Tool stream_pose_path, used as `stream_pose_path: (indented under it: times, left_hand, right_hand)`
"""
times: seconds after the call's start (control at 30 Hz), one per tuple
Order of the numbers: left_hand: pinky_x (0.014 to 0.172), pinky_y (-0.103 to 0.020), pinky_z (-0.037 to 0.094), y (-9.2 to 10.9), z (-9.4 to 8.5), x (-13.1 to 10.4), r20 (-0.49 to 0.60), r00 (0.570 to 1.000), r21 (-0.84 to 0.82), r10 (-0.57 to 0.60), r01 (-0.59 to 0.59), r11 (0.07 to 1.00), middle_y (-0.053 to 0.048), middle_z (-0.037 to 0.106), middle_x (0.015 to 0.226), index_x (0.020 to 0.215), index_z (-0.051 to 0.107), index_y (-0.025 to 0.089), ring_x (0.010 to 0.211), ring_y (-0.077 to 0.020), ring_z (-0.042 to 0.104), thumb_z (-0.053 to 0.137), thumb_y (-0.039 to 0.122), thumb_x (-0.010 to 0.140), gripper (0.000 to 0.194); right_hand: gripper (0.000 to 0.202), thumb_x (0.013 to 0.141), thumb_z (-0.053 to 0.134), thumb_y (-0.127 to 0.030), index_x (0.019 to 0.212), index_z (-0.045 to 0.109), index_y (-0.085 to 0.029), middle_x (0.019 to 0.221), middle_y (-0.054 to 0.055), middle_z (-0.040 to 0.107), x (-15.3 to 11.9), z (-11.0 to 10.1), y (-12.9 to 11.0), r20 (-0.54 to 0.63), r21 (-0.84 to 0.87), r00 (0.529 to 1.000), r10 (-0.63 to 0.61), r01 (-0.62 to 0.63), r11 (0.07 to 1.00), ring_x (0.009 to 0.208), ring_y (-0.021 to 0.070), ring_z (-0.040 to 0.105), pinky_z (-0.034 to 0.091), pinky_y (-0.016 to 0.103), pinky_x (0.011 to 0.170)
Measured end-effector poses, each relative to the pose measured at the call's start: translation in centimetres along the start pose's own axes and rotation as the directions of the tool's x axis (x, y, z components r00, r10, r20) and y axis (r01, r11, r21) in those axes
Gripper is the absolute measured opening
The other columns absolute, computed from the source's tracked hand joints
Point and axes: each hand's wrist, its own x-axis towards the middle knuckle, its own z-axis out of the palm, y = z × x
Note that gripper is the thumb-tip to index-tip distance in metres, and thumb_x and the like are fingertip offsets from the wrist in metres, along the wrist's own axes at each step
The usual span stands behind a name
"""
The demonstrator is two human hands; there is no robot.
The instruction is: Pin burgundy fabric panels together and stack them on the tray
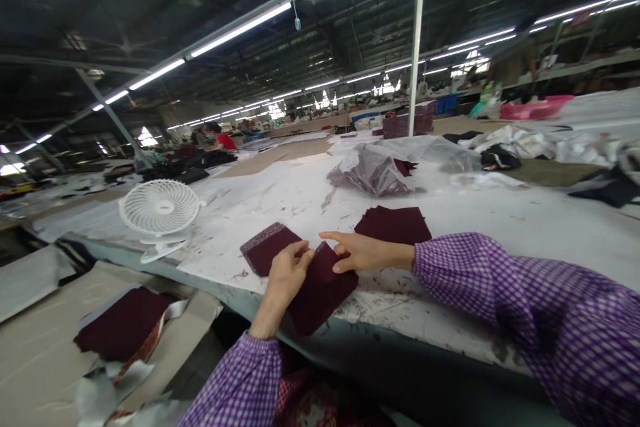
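A dark maroon fabric piece (320, 293) lies at the table's front edge, its lower corner hanging over. My left hand (287, 272) is closed at the piece's upper left edge, fingertips pinched on it. Over its upper right side is my right hand (359, 252), index finger stretched out to the left and thumb apart, touching or just above the cloth. Left of them, partly behind my left hand, lies another maroon piece (270, 250) with a greyish speckled strip along its top. A small stack of maroon pieces (393, 223) sits just behind my right hand.
A white fan (160, 208) stands at the table's left edge. Farther back on the white tabletop (280, 190) lies a clear plastic bag (373, 170) with maroon cloth. A metal pole (417, 47) rises behind it. Lower left, maroon cloth (125, 323) and scraps lie on brown sheeting (40, 347).
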Motion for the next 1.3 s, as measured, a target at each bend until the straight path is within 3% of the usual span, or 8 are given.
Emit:
stream_pose_path:
  times: [0.1, 0.2, 0.33, 0.47, 0.57, 1.07, 1.3]
  left_hand:
    - [0.076, -0.031, 0.046, 0.3, 1.4, 0.9, 0.006, 0.998, -0.038, -0.059, 0.059, 0.998, -0.006, 0.07, 0.083, 0.099, 0.071, 0.015, 0.078, -0.0193, 0.062, 0.065, 0.027, 0.074, 0.028]
    - [0.074, -0.03, 0.045, 1.0, 2.0, 0.8, -0.076, 0.997, 0.032, -0.007, 0.01, 0.999, -0.004, 0.066, 0.079, 0.095, 0.072, 0.016, 0.076, -0.0178, 0.06, 0.066, 0.022, 0.072, 0.025]
    - [0.074, -0.029, 0.045, 1.2, 2.1, 0.6, -0.077, 0.996, 0.124, 0.049, -0.04, 0.991, -0.004, 0.065, 0.079, 0.092, 0.073, 0.016, 0.077, -0.017, 0.06, 0.062, 0.016, 0.075, 0.02]
    - [0.075, -0.029, 0.045, 0.9, 2.3, 0.5, -0.049, 0.99, 0.187, 0.135, -0.124, 0.975, -0.004, 0.065, 0.081, 0.092, 0.074, 0.018, 0.079, -0.0173, 0.061, 0.056, 0.014, 0.079, 0.022]
    - [0.076, -0.028, 0.045, 1.0, 2.5, 0.3, -0.027, 0.985, 0.223, 0.173, -0.163, 0.961, -0.004, 0.065, 0.082, 0.092, 0.074, 0.019, 0.08, -0.0171, 0.061, 0.055, 0.012, 0.079, 0.024]
    - [0.066, -0.026, 0.038, 1.3, 2.9, -0.4, 0.082, 0.964, 0.478, 0.253, -0.261, 0.839, -0.004, 0.058, 0.078, 0.087, 0.075, 0.023, 0.074, -0.0154, 0.054, 0.043, 0.019, 0.089, 0.032]
    - [0.069, -0.027, 0.038, 1.5, 2.9, -0.4, 0.103, 0.964, 0.494, 0.245, -0.263, 0.829, -0.004, 0.06, 0.08, 0.087, 0.074, 0.023, 0.079, -0.0166, 0.055, 0.043, 0.018, 0.09, 0.032]
  right_hand:
    - [0.083, 0.077, 0.063, -0.016, 0.147, 0.021, -0.007, 0.061, -0.007, 0.049, -0.2, -0.1, -0.3, -0.037, -0.145, 0.999, -0.009, 0.004, 0.989, 0.058, 0.011, 0.046, 0.036, 0.024, 0.06]
    - [0.081, 0.077, 0.064, -0.018, 0.146, 0.023, -0.006, 0.067, -0.004, 0.056, -0.3, -0.1, -0.6, -0.059, -0.252, 0.998, -0.016, 0.0, 0.968, 0.063, 0.0128, 0.05, 0.037, 0.025, 0.063]
    - [0.071, 0.079, 0.064, -0.022, 0.142, 0.034, -0.009, 0.088, 0.006, 0.066, -0.3, -0.3, -0.5, -0.126, -0.357, 0.991, -0.037, -0.01, 0.934, 0.08, 0.0172, 0.058, 0.041, 0.028, 0.073]
    - [0.031, 0.089, 0.052, -0.025, 0.117, 0.062, -0.018, 0.101, 0.008, 0.065, -0.6, -0.4, -0.3, -0.228, -0.572, 0.966, -0.124, -0.03, 0.819, 0.088, 0.0187, 0.059, 0.041, 0.029, 0.077]
    - [0.025, 0.092, 0.046, -0.024, 0.099, 0.069, -0.02, 0.095, 0.007, 0.063, -1.0, -0.2, -0.2, -0.168, -0.681, 0.974, -0.149, -0.005, 0.732, 0.08, 0.0159, 0.058, 0.038, 0.026, 0.068]
    - [0.027, 0.093, 0.043, -0.024, 0.1, 0.068, -0.02, 0.097, 0.008, 0.061, -1.1, 0.4, -0.4, -0.146, -0.728, 0.982, -0.123, -0.022, 0.685, 0.081, 0.0163, 0.057, 0.036, 0.025, 0.063]
    - [0.028, 0.093, 0.042, -0.025, 0.101, 0.068, -0.019, 0.098, 0.008, 0.061, -1.0, 0.5, -0.1, -0.175, -0.715, 0.974, -0.145, -0.025, 0.698, 0.081, 0.0167, 0.058, 0.039, 0.026, 0.065]
